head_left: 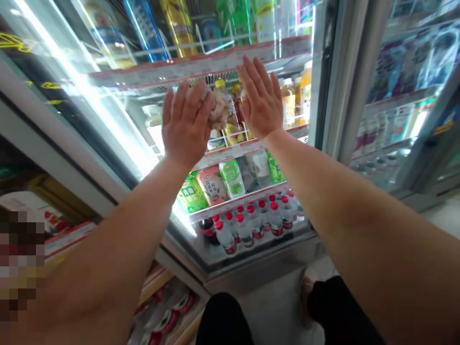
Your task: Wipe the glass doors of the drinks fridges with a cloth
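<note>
Both my arms reach up into an open drinks fridge. My left hand is closed around a crumpled pale rag that pokes out past the fingers, held just under a shelf edge with a red price strip. My right hand is beside it, flat with fingers stretched out and together, holding nothing, its fingertips near the same shelf edge. Behind both hands stand yellow and orange juice bottles.
The open glass door hangs at the left. Lower shelves hold green and pink pouches and red-capped water bottles. A second closed fridge stands at the right. My legs and a shoe are on the floor below.
</note>
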Demonstrator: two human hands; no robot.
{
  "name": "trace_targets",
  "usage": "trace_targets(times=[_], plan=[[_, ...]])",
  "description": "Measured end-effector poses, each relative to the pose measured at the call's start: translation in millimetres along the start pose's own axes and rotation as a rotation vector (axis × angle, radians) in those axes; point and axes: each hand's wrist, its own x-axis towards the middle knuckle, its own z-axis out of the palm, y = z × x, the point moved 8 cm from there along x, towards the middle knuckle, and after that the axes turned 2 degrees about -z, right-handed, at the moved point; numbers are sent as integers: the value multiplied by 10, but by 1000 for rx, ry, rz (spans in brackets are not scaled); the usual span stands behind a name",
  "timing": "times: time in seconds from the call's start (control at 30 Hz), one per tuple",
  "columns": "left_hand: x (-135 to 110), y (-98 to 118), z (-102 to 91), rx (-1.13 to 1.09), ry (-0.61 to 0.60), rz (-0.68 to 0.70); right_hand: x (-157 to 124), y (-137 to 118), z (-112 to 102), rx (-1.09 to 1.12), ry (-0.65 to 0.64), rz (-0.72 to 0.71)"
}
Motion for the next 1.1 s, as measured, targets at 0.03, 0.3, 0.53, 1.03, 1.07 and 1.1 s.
trace_targets(times=[0.03, 0.3, 0.53, 1.03, 1.07, 1.1], plan=[[40, -54, -28, -6, 31, -40, 0, 6, 3, 5, -1, 4], [-91, 159, 158, -90, -201, 253, -1, 3, 25, 56, 51, -28], [-95, 63, 96, 33, -79, 148, 6, 16, 40, 57, -19, 11], [-169, 12, -78, 125, 162, 23, -28, -17, -63, 111, 151, -47], [-179, -13, -108, 151, 204, -11, -31, -19, -66, 109, 150, -49], [-184, -26, -122, 165, 226, -27, -33, -22, -69, 108, 150, -50]])
